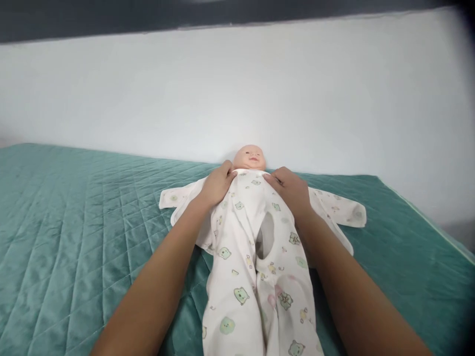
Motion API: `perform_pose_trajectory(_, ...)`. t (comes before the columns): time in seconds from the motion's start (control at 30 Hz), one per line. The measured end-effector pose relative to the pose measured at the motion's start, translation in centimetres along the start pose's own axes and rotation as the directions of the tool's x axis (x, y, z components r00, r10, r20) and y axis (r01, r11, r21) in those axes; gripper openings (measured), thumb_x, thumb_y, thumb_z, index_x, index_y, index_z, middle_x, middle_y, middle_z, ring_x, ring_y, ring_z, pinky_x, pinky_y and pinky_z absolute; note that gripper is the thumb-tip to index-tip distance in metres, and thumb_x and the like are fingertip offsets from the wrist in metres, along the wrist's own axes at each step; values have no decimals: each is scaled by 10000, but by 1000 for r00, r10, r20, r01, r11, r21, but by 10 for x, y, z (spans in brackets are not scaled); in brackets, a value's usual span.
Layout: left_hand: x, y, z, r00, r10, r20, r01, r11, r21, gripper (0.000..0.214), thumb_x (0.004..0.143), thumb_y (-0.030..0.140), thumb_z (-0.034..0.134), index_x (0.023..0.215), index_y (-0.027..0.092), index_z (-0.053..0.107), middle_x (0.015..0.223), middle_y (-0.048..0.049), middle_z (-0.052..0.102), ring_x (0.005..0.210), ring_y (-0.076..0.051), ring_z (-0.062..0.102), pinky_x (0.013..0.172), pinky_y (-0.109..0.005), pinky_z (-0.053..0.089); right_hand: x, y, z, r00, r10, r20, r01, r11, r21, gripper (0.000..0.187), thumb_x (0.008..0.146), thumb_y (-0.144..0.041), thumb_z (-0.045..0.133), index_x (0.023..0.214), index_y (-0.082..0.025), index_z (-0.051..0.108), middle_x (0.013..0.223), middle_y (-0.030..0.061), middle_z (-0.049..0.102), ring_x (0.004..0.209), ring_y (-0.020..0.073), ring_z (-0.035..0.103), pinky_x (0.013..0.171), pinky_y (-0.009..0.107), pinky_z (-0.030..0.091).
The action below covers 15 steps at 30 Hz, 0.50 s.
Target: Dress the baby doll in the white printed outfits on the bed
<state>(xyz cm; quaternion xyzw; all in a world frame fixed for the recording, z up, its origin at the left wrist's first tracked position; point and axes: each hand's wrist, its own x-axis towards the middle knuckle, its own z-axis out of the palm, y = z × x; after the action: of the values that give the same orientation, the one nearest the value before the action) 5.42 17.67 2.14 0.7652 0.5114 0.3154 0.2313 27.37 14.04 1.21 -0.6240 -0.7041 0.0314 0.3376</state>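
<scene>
A baby doll (249, 157) lies on its back, its head toward the wall. Over its body are white baby pants (237, 267) printed with green animals, with an oval opening at the crotch. My left hand (218, 184) grips the pants' top edge just below the doll's chin on the left. On the other side, my right hand (289, 190) pinches the same edge, thumb on the cloth. Beneath the pants a matching baby shirt (343, 210) spreads out, sleeves stretched to both sides. The doll's arms and legs are hidden by cloth.
A green quilted cover (92, 237) lies under everything. Behind the doll's head rises a white wall (185, 99) with a dark band (148, 17) along its top. The cover's pale-trimmed edge (426, 217) runs down the right side.
</scene>
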Motion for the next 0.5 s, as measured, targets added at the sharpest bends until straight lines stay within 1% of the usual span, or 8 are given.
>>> perform_pose_trajectory(0.07,10,-4,5,999,-35,-16,36,999,35,127,974,321,433,880,236,434,822,-5,593,772,-189,535,762,-322,429,9,1,3,1000,29,2,-29,999,-32,391,971,-472,468,669,-225,440,740,14,569,717,184,517,650,317,298)
perform_pose_trajectory(0.13,16,-7,9,997,-62,-48,65,996,62,101,969,308,445,900,234,449,821,-18,601,773,-198,539,768,-334,437,17,1,5,998,67,8,-67,997,-44,399,967,-464,469,657,-222,403,669,2,532,678,179,486,645,313,279)
perform_pose_trajectory(0.27,22,-8,13,988,-105,-114,114,990,79,78,972,292,444,927,232,463,802,-39,602,799,-224,560,795,-366,443,28,2,8,987,154,51,-153,988,-29,401,946,-491,496,659,-224,409,607,-19,498,623,168,442,635,310,284)
perform_pose_trajectory(0.4,22,-6,12,983,-143,-115,148,988,37,66,953,286,482,953,224,502,820,-37,623,817,-218,573,827,-374,454,31,4,9,978,198,67,-202,978,58,406,920,-509,526,646,-224,437,617,-19,525,616,160,435,613,308,301)
perform_pose_trajectory(0.5,21,-5,12,992,-110,-68,108,994,-34,128,928,260,489,983,208,592,953,-49,689,906,-215,606,875,-356,466,29,5,11,977,213,21,-213,961,178,382,894,-503,554,646,-227,463,623,-13,541,609,155,435,588,307,312)
